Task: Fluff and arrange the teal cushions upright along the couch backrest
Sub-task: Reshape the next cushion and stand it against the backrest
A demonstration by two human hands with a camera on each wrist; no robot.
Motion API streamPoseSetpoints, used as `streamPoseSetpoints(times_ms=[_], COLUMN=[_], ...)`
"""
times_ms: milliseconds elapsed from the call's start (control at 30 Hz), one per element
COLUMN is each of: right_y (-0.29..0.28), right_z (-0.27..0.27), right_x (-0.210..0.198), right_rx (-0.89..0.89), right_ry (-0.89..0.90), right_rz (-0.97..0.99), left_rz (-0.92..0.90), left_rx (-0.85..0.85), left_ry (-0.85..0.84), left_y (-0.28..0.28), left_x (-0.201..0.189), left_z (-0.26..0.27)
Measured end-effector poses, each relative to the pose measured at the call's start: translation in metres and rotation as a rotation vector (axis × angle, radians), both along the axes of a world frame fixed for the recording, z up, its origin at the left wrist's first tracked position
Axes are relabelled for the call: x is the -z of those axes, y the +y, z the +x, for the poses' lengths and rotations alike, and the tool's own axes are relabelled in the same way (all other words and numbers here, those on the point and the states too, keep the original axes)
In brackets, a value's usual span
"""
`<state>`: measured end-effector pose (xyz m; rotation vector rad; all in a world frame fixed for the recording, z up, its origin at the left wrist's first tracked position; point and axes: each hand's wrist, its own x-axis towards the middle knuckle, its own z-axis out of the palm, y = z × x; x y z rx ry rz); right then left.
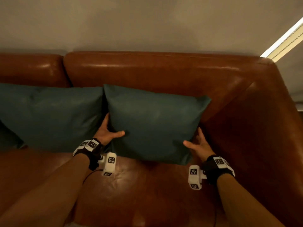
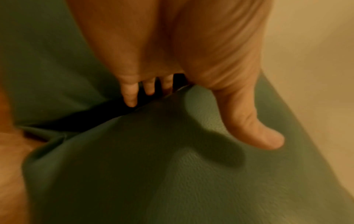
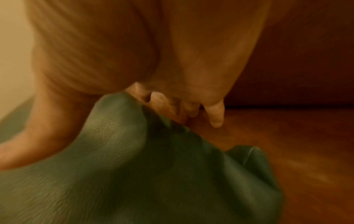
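A teal cushion stands tilted against the brown leather backrest at the couch's right end. My left hand grips its left edge, thumb on the front face and fingers behind. My right hand grips its right edge the same way. In the left wrist view the thumb presses the cushion while the fingers reach into the gap beside it. The right wrist view shows the cushion pinched between thumb and fingers. A second teal cushion leans upright just to the left, touching the first.
The couch armrest rises close on the right of the held cushion. The seat lies open in front. A corner of another teal cushion shows at the far left edge. A wall stands behind the couch.
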<state>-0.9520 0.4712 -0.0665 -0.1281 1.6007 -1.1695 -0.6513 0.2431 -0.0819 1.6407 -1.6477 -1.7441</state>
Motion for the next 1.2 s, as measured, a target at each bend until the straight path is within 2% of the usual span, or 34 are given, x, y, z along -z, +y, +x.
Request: streamPoseSetpoints(times_ms=[67,167,300,433,667,800,1000,1200], right_y=[-0.007,-0.024,-0.025,-0.017,-0.041,-0.056,-0.059,-0.045], right_z=[-0.006,-0.010,-0.001,-0.004,-0.020,-0.026,-0.033,-0.029], right_x=[0.011,0.019,0.021,0.024,0.033,0.044,0.051,0.049], right_rx=[0.061,0.052,0.097,0.085,0.007,0.014,0.061,-0.002], right_ry=[-0.032,-0.062,0.052,0.180,0.191,0.273,0.317,0.318], right_rz=[0.006,-0.057,-0.129,-0.136,-0.054,-0.032,-0.141,-0.086], left_rz=[0.024,0.104,0.072,-0.023,-0.138,-0.182,-0.173,-0.123], left_rx=[-0.001,-0.091,-0.152,-0.119,-0.181,-0.206,-0.190,-0.195], left_ry=[-0.051,-0.009,0.099,0.159,0.044,0.036,0.064,0.072], left_y=[-0.007,-0.008,0.005,0.011,0.007,0.005,0.006,0.017], left_x=[0.003,0.001,-0.002,0.003,0.011,0.014,0.017,0.024], left_z=[-0.008,-0.023,-0.015,-0.006,-0.034,-0.041,-0.032,-0.028])
